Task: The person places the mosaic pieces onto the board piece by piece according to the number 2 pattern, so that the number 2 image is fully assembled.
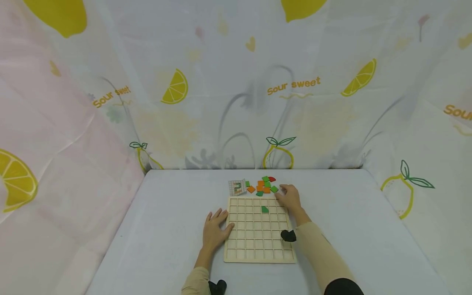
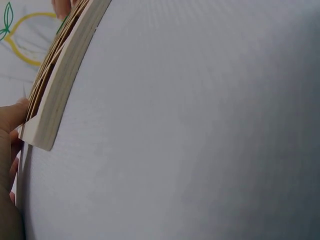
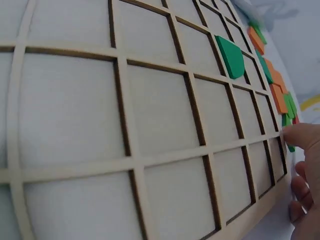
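A wooden grid board (image 1: 254,246) lies flat on the table. One green tile (image 1: 265,209) with a cut corner sits in its upper part; the right wrist view shows this green tile (image 3: 231,57) among bare cells. My left hand (image 1: 215,231) rests at the board's left edge, fingers spread and thumb on the frame. By the upper right corner is my right hand (image 1: 290,197), a fingertip close to a green tile (image 1: 274,189). In the right wrist view, the right hand (image 3: 306,165) reaches past the board's rim; whether it touches a tile is unclear.
Beyond the board lies a loose group of orange tiles (image 1: 260,186), green ones and a red piece (image 1: 271,179). Left of them is a small card (image 1: 237,187) printed with a grid and a coloured figure. A patterned cloth (image 1: 236,123) hangs behind the white table (image 1: 166,229).
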A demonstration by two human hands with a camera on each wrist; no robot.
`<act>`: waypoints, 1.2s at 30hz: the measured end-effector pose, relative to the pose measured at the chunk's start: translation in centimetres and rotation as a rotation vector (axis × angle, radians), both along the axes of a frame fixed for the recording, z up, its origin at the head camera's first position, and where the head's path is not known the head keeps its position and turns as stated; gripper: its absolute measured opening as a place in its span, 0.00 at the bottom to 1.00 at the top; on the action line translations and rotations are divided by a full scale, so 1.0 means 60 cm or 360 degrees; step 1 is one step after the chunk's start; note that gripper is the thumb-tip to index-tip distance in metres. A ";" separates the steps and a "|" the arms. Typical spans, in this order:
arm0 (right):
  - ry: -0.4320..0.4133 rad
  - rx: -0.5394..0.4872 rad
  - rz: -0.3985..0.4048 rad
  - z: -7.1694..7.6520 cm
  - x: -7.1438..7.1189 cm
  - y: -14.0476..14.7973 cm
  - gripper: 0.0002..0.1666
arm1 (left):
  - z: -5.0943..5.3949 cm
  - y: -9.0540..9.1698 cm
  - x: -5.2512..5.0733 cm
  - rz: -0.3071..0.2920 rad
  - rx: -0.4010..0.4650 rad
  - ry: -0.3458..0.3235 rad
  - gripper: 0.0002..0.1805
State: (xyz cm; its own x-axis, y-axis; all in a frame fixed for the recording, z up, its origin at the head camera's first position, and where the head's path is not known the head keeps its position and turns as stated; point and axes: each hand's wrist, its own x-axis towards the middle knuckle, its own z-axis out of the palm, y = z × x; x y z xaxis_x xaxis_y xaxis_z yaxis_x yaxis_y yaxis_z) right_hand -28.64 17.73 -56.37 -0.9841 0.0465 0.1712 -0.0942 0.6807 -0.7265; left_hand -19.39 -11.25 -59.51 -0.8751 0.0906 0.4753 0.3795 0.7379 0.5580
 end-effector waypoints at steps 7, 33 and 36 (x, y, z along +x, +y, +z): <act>-0.0187 0.0157 0.0066 0.017 -0.019 -0.026 0.25 | -0.004 -0.001 0.000 0.0010 -0.0010 0.0003 0.24; -0.0031 -0.0286 0.0391 0.030 0.032 -0.050 0.20 | -0.008 -0.003 -0.005 0.0009 -0.0032 0.0091 0.24; 0.0086 -0.0166 0.0502 0.022 0.050 -0.070 0.17 | -0.008 -0.001 -0.005 0.0005 -0.0019 0.0083 0.24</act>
State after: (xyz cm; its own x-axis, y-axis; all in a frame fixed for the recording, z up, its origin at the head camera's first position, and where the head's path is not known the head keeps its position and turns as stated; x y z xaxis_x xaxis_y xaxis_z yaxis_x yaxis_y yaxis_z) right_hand -25.65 13.55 -55.07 -0.9425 -0.2389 0.2339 -0.3287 0.5343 -0.7787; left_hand -19.66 -11.31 -60.02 -0.8496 0.0937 0.5191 0.4054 0.7456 0.5289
